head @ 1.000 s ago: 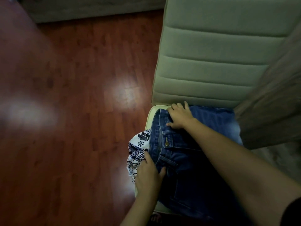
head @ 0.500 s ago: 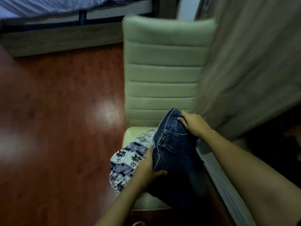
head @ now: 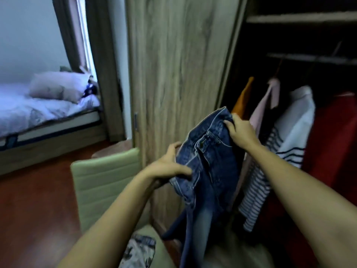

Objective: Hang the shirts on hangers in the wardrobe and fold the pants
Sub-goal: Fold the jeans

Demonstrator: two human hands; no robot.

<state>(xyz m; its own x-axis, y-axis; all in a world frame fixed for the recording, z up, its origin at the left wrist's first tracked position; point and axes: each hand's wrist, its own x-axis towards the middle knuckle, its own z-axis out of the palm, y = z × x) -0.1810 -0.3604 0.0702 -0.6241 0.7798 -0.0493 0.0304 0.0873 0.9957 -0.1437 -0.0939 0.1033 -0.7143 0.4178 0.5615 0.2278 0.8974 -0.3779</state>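
I hold a pair of blue jeans [head: 210, 171] up in the air in front of the wardrobe. My left hand [head: 168, 165] grips the waistband at its left side. My right hand [head: 240, 132] grips the waistband at its upper right. The legs hang down past the bottom of the view. A black-and-white patterned garment [head: 139, 250] lies on the seat of the pale green chair [head: 104, 182] below my left arm. Inside the open wardrobe [head: 289, 45] several shirts hang: an orange one [head: 244, 95], a pink one [head: 264, 105], a white striped one [head: 289, 140] and a red one [head: 332, 136].
The wooden wardrobe door [head: 177, 74] stands straight ahead, just behind the jeans. A bed [head: 38, 111] with a pillow lies at the far left by a window. Red-brown wooden floor [head: 34, 209] spreads to the left of the chair.
Both hands have lifted the jeans off the chair seat into the air. The view has swung up and right, from the chair to the open wardrobe. The patterned garment stayed on the seat.
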